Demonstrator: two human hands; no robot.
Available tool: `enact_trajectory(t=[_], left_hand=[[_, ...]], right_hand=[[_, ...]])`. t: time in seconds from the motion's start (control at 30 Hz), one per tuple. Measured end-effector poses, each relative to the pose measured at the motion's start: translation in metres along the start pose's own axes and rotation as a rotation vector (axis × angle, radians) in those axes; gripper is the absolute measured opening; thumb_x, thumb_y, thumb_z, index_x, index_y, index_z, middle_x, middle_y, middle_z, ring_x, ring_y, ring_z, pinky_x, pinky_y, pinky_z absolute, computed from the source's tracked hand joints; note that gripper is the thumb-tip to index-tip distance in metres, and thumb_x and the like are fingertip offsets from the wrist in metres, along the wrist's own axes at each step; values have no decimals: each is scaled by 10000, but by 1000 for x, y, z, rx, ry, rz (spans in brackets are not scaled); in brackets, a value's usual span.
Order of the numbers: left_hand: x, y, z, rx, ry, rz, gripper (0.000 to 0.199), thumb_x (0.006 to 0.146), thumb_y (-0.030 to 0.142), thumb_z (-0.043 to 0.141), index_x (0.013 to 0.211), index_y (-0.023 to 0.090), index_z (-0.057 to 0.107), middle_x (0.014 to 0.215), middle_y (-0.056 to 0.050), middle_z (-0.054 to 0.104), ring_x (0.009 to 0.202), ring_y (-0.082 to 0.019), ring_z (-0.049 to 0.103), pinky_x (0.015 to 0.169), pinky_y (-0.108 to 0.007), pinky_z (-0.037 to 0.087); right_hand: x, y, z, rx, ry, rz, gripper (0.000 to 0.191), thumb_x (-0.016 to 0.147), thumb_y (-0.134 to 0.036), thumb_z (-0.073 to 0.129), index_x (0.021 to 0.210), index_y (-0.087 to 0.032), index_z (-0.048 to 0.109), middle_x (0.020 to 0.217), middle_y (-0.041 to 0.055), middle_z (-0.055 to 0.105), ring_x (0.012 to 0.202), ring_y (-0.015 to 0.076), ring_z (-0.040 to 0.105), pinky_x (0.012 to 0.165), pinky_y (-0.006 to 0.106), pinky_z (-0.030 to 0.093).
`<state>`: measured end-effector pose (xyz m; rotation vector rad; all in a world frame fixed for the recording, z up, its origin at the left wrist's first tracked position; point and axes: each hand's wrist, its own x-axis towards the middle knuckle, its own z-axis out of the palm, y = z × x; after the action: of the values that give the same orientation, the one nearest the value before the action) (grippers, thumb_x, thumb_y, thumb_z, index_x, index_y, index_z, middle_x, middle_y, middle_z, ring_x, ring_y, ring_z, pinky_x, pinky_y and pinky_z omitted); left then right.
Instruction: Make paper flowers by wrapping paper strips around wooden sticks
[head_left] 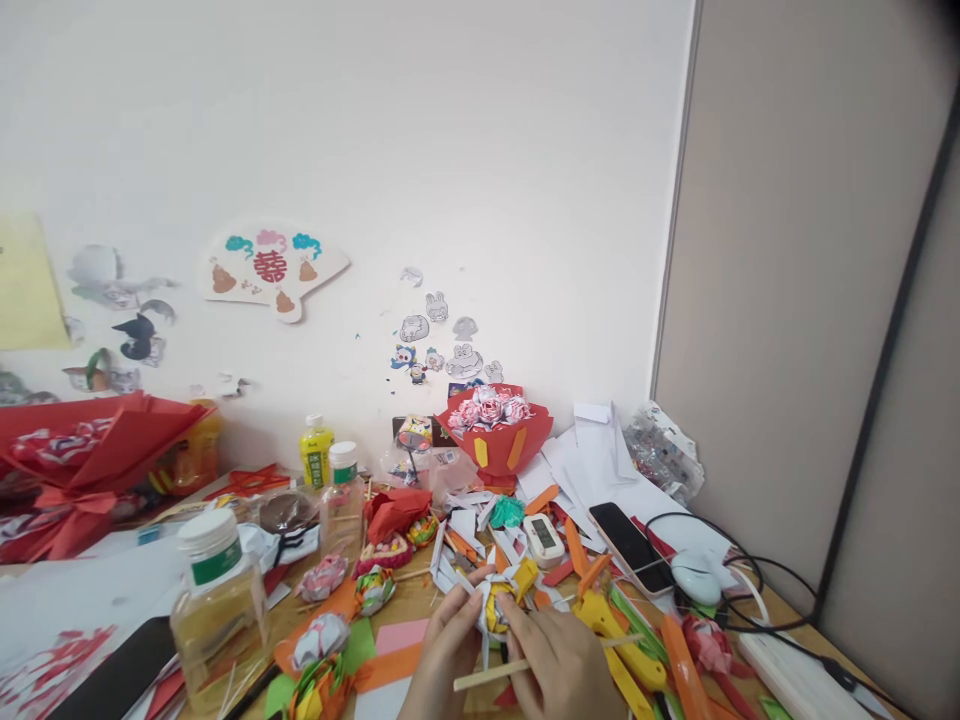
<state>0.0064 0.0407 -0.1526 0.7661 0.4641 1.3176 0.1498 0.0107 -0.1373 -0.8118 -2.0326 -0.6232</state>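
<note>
At the front middle of the table, both my hands work around a yellow and white paper flower (496,606). My left hand (444,640) pinches it from the left, with fingers wrapped about its side. The fingertips of my right hand (559,655) press on its right petals. A thin wooden stick (487,676) runs through the fingers of my right hand, its far end showing beyond the knuckles. White paper strips stick out around the flower. Below my hands lie orange and pink paper pieces. A yellow tool (630,650), perhaps a glue gun, lies beside my right hand.
Finished paper flowers (321,638), clear bottles (217,600) and a large red bouquet (75,465) fill the left side. At the back stands a smaller red bouquet (484,465). A phone (632,548), white timer (544,540), cables and a power strip (802,675) lie right.
</note>
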Motion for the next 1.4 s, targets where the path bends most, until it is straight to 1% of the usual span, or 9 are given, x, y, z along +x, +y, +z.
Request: enact_trajectory(t=[0.37, 0.47, 0.57, 0.73, 0.93, 1.1, 1.2, 1.3, 1.4], left_hand=[[2, -2, -3, 44, 5, -18, 436, 621, 320, 736, 1028, 186, 657, 914, -98, 707, 922, -279, 620, 859, -373, 420], [3, -3, -4, 50, 7, -26, 432, 620, 324, 738, 1020, 182, 661, 895, -97, 711, 908, -274, 625, 839, -361, 428], [5, -5, -6, 40, 7, -14, 394, 604, 329, 751, 965, 186, 684, 865, -85, 717, 905, -264, 623, 806, -330, 431], [8, -5, -8, 48, 38, -5, 450, 575, 354, 766, 974, 168, 678, 831, -89, 718, 884, -259, 623, 715, -291, 437], [7, -1, -6, 76, 73, 16, 454, 560, 361, 778, 959, 166, 683, 801, -79, 716, 833, -234, 628, 698, -268, 430], [3, 2, 2, 139, 141, 40, 533, 560, 376, 778, 1037, 178, 645, 801, -74, 702, 791, -223, 629, 661, -259, 431], [-1, 4, 8, 144, 152, 55, 562, 569, 353, 777, 1084, 200, 611, 820, -61, 687, 757, -198, 624, 660, -259, 439], [-7, 8, 12, 113, 170, 49, 533, 595, 320, 766, 1090, 224, 595, 824, -40, 675, 710, -163, 614, 652, -249, 445], [-11, 11, 14, 41, 137, 25, 477, 636, 306, 738, 1083, 236, 588, 855, -38, 675, 753, -157, 609, 708, -260, 451]], right_hand=[[3, -1, 2, 8, -17, 25, 378, 829, -121, 363, 1184, -63, 477, 710, 75, 634, 573, 177, 576, 499, 275, 403], [3, -1, 0, 5, -12, 35, 366, 829, -119, 358, 1168, -64, 484, 700, 74, 631, 563, 176, 568, 500, 277, 395], [4, -2, -2, 9, -12, -15, 361, 830, -115, 359, 1165, -62, 484, 691, 72, 627, 553, 170, 555, 498, 276, 378], [6, -4, -4, -19, 90, -84, 332, 840, -130, 318, 1075, -74, 546, 659, 71, 619, 519, 172, 524, 475, 282, 335], [6, -5, -2, -50, 47, -76, 336, 849, -142, 317, 1081, -62, 548, 641, 70, 612, 503, 168, 519, 463, 286, 331], [7, -6, 0, -48, 34, -70, 336, 855, -133, 321, 1103, -52, 532, 661, 81, 628, 509, 175, 547, 462, 286, 365], [7, -5, -2, -19, 12, -11, 322, 880, -175, 319, 1118, -77, 512, 689, 77, 641, 537, 177, 578, 484, 277, 407], [6, -4, -5, 45, 4, 99, 358, 904, -312, 338, 1155, -93, 469, 759, 86, 655, 607, 186, 613, 522, 270, 456], [6, -1, -6, 87, 53, 218, 361, 926, -335, 288, 1161, -111, 446, 788, 86, 661, 639, 180, 631, 532, 254, 477]])
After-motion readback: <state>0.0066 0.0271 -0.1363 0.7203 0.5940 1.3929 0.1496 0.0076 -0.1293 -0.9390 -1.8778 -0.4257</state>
